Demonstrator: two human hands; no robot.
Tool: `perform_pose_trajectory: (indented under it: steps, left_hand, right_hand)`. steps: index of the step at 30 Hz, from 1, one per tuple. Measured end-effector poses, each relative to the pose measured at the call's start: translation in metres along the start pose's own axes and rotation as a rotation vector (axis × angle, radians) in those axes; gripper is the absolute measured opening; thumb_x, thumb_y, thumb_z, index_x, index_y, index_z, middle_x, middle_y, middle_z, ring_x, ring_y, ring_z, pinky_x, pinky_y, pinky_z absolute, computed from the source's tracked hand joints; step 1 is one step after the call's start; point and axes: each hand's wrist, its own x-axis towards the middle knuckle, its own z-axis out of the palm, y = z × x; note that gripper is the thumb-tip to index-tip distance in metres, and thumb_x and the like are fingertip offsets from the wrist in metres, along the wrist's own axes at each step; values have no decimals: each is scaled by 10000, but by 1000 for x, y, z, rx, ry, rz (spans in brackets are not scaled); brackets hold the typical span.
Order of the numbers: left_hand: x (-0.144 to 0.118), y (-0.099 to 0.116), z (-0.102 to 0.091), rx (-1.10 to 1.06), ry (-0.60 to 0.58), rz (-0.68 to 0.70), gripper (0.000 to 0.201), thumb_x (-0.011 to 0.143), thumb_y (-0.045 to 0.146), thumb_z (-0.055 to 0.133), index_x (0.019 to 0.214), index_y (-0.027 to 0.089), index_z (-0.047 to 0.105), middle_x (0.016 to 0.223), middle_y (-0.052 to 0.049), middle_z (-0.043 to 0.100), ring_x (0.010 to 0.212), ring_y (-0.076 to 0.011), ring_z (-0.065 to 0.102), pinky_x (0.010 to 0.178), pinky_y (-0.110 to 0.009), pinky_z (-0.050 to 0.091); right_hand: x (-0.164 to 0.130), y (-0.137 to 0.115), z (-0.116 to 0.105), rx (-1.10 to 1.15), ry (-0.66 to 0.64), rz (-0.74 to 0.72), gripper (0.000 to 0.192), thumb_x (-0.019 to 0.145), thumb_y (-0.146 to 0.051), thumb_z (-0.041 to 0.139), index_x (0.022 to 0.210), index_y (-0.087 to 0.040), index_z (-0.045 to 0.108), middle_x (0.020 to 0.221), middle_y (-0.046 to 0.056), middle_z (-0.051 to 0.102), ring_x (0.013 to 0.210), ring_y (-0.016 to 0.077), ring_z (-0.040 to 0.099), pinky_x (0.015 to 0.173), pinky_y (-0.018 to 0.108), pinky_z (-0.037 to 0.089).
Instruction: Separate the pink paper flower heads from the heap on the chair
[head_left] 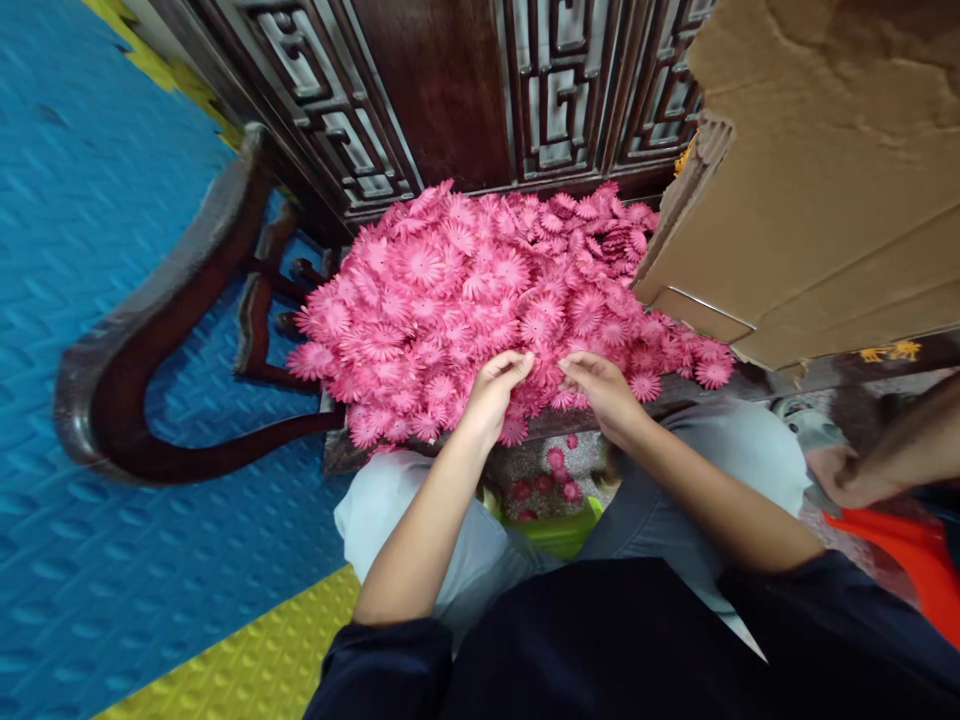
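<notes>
A big heap of pink artificial flower heads [450, 290] covers the dark wooden bench seat in front of me. My left hand [496, 388] is over the near edge of the heap, thumb and fingertips pressed together in a pinch. Just across a small gap, my right hand [600, 392] pinches in the same way, its fingertips turned toward the left ones. Whatever lies between the fingertips is too small to make out against the pink petals behind them.
A large torn cardboard box [832, 200] stands at the right of the heap. The bench's curved dark armrest [112, 400] is on the left, beside blue foam matting [67, 250]. Loose pink flower heads [555, 458] lie on the floor between my knees. Another person's foot [840, 475] shows at right.
</notes>
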Motion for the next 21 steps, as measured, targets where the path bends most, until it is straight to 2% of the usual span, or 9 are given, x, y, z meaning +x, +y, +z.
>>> perform_pose_trajectory:
  steps: [6, 11, 14, 16, 18, 20, 21]
  left_hand:
    - [2, 0, -1, 53, 14, 47, 298, 576, 442, 739, 667, 178, 635, 627, 47, 544, 635, -81, 448, 683, -211, 356]
    - [-3, 4, 5, 192, 126, 213, 356, 630, 503, 681, 649, 162, 578, 616, 33, 487, 618, -85, 417, 627, -210, 347]
    - [-3, 8, 1, 215, 200, 314, 380, 679, 528, 630, 641, 167, 517, 603, 34, 427, 589, -80, 384, 587, -205, 336]
    - [-1, 14, -7, 188, 310, 389, 392, 728, 541, 572, 644, 173, 466, 584, 40, 379, 559, -75, 360, 565, -203, 332]
    - [3, 23, -19, 188, 493, 492, 370, 778, 520, 520, 665, 177, 439, 576, 47, 346, 544, -71, 351, 562, -200, 336]
    - [6, 32, -30, 305, 678, 607, 298, 801, 447, 524, 696, 173, 464, 613, 41, 390, 579, -73, 387, 602, -201, 357]
    - [8, 34, -33, 392, 722, 638, 249, 801, 398, 538, 714, 171, 485, 638, 35, 421, 603, -76, 408, 625, -203, 365]
  right_hand:
    - [0, -1, 0, 39, 28, 25, 248, 513, -365, 722, 588, -190, 563, 541, -69, 528, 491, 76, 490, 548, 239, 330]
    - [-1, 2, 0, 107, 84, 80, 266, 471, -310, 715, 603, -197, 513, 493, -84, 500, 463, 70, 461, 514, 229, 318]
    - [1, 4, -3, 131, 109, 93, 227, 496, -281, 670, 624, -197, 501, 494, -81, 491, 463, 69, 458, 507, 229, 314]
    - [4, 5, -6, 149, 168, 117, 213, 510, -272, 642, 618, -203, 472, 478, -83, 462, 457, 73, 452, 493, 230, 304]
    - [7, 4, -10, 147, 217, 92, 211, 519, -267, 633, 611, -206, 453, 477, -85, 443, 450, 72, 444, 488, 230, 300]
    - [9, 2, -12, 123, 191, 35, 207, 532, -278, 644, 628, -204, 477, 494, -82, 456, 460, 73, 460, 504, 232, 313]
    - [9, 1, -11, 112, 155, 18, 207, 537, -289, 653, 642, -203, 497, 504, -78, 472, 471, 76, 477, 518, 234, 326]
